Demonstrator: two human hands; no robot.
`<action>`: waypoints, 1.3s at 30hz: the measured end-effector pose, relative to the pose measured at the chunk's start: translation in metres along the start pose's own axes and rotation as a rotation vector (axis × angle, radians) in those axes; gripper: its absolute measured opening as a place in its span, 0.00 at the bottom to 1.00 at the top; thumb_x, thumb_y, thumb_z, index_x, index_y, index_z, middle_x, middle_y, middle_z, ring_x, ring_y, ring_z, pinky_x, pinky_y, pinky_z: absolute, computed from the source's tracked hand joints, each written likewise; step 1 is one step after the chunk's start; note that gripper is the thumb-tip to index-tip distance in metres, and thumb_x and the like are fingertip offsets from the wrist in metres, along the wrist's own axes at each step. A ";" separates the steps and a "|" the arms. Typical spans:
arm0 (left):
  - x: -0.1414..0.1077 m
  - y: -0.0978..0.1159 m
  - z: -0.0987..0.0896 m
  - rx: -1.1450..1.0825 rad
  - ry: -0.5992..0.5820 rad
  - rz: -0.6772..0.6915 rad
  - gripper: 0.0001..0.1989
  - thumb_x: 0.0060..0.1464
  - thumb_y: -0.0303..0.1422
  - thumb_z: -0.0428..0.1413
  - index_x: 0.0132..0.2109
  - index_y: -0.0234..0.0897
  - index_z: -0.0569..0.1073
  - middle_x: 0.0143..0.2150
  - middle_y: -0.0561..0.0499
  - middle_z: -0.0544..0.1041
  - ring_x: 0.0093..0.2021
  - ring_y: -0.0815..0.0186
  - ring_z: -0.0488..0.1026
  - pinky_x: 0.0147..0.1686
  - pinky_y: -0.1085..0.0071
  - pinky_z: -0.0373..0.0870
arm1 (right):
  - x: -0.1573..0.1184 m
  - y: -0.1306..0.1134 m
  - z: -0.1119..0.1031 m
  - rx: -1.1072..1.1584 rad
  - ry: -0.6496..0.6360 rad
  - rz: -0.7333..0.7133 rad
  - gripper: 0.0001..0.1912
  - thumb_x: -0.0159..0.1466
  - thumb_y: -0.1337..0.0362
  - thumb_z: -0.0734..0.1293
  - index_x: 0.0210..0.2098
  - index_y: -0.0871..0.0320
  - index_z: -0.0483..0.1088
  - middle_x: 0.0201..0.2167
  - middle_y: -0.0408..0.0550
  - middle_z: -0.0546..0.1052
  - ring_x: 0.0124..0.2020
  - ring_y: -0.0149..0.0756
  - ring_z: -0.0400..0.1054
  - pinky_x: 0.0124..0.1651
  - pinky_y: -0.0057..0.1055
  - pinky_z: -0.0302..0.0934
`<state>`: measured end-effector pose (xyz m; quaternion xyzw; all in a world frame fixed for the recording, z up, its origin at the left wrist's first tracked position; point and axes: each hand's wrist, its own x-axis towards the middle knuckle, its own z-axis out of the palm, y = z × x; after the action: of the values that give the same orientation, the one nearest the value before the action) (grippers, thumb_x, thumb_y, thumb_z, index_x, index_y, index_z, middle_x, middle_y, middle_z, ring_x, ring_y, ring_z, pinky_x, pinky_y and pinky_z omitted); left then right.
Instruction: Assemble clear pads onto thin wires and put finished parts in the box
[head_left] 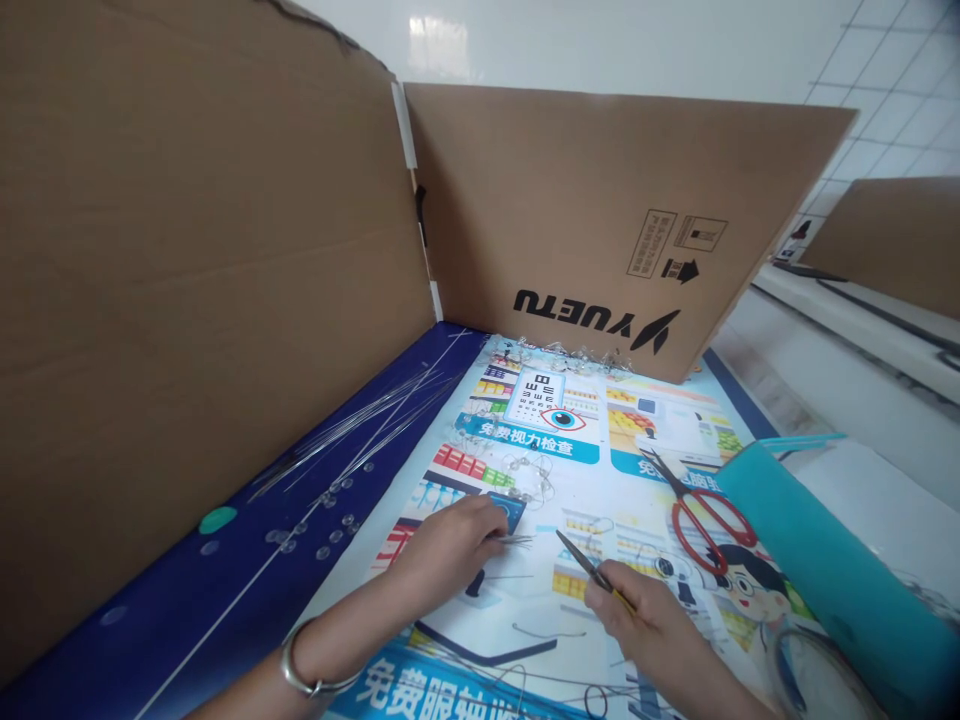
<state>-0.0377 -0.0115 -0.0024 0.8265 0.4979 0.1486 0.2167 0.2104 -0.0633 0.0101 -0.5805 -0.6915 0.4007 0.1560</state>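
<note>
My left hand (466, 535), with a metal bangle at its wrist, is closed in a pinch over the printed sheet. Short lengths of thin wire (519, 541) stick out past its fingertips. My right hand (651, 608) grips needle-nose pliers (589, 566) with dark jaws and a yellow handle. The jaws point up and left toward the wire, apart from it; whether they are parted I cannot tell. Just beyond my left hand lies a tangle of clear beads on wire (531, 478). Loose bent wire (547, 632) rests between and below my hands.
Red-handled scissors (709, 520) lie right of the pliers, beside a teal case (832, 580). A coil of wire (814, 670) is at lower right. Clear discs (346, 522) and long straight wires (367, 415) lie on the blue strip. Cardboard walls (600, 200) stand behind and left.
</note>
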 end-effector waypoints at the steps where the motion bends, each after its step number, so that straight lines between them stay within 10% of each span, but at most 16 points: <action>1: 0.000 0.000 0.000 0.007 -0.001 -0.003 0.06 0.53 0.27 0.49 0.34 0.40 0.70 0.34 0.52 0.71 0.36 0.63 0.68 0.36 0.72 0.62 | -0.001 -0.001 -0.001 -0.019 0.006 -0.011 0.18 0.64 0.52 0.54 0.23 0.56 0.52 0.20 0.37 0.58 0.23 0.28 0.53 0.24 0.24 0.47; 20: -0.006 0.005 0.009 0.340 -0.020 0.066 0.10 0.54 0.22 0.42 0.37 0.34 0.67 0.36 0.43 0.70 0.37 0.58 0.66 0.37 0.64 0.61 | -0.013 -0.007 0.010 -0.732 0.155 -0.210 0.08 0.62 0.60 0.59 0.37 0.56 0.66 0.33 0.51 0.69 0.35 0.42 0.64 0.35 0.35 0.57; 32: 0.003 0.005 -0.009 -0.894 0.047 -0.151 0.10 0.58 0.34 0.45 0.44 0.36 0.66 0.31 0.52 0.73 0.33 0.67 0.67 0.37 0.70 0.63 | -0.006 -0.001 0.017 -0.741 0.250 -0.311 0.08 0.61 0.60 0.61 0.38 0.56 0.66 0.34 0.50 0.68 0.36 0.43 0.62 0.38 0.38 0.55; 39: 0.001 0.011 -0.014 -0.977 0.060 -0.120 0.09 0.55 0.34 0.49 0.36 0.34 0.70 0.36 0.49 0.75 0.39 0.65 0.69 0.42 0.69 0.63 | -0.001 0.003 0.019 -0.728 0.284 -0.342 0.11 0.61 0.61 0.61 0.42 0.56 0.66 0.37 0.52 0.68 0.39 0.46 0.60 0.41 0.42 0.55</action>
<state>-0.0351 -0.0123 0.0153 0.5934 0.4228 0.3756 0.5728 0.1995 -0.0712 -0.0037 -0.5242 -0.8457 0.0148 0.0989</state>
